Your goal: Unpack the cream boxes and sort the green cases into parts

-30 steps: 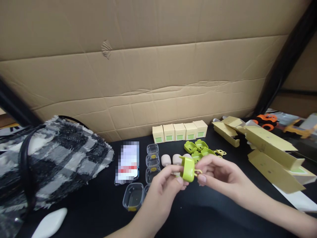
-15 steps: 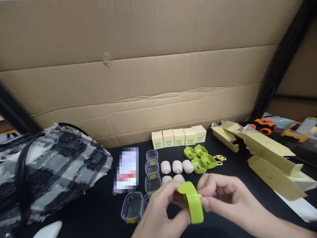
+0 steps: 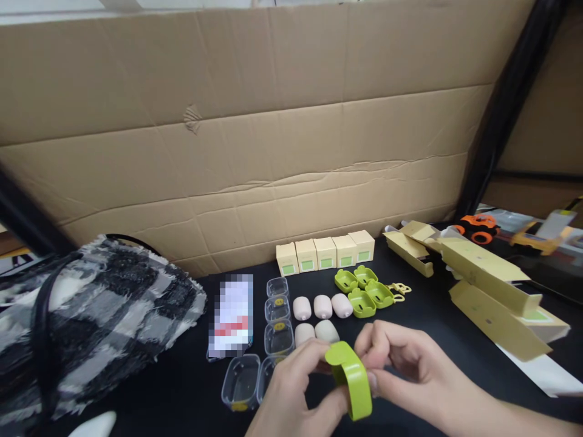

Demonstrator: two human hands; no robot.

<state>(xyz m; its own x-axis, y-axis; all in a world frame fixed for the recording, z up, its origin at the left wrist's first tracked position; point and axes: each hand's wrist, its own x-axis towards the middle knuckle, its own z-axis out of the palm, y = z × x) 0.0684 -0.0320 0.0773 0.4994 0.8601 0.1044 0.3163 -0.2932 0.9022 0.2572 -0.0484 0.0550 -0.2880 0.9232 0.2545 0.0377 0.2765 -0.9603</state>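
Observation:
My left hand point(image 3: 303, 388) is closed around the side of a lime-green plastic case shell point(image 3: 359, 388) with a rounded tab on top. The shell is held tilted above the black table, its open side towards my left palm. At the shell's right edge, the thumb and forefinger of my right hand point(image 3: 405, 367) are pinched together; what they grip is hidden. Beyond the hands lie several more green case shells point(image 3: 362, 303), with pale yellow ring clips point(image 3: 399, 292) beside them. Several pinkish-white rounded cases point(image 3: 323, 307) sit to their left.
Clear plastic boxes point(image 3: 241, 382) stand left of the hands, near a blurred phone-like item point(image 3: 231, 315). Small cream boxes point(image 3: 325, 254) line the cardboard wall point(image 3: 273, 133). Opened cartons point(image 3: 496, 328) lie at right, a checked fabric bag point(image 3: 136, 309) at left.
The green shell has tilted slightly and sunk a little in view. A small yellowish bit seen at my right fingertips earlier is now hidden. The view has shifted slightly.

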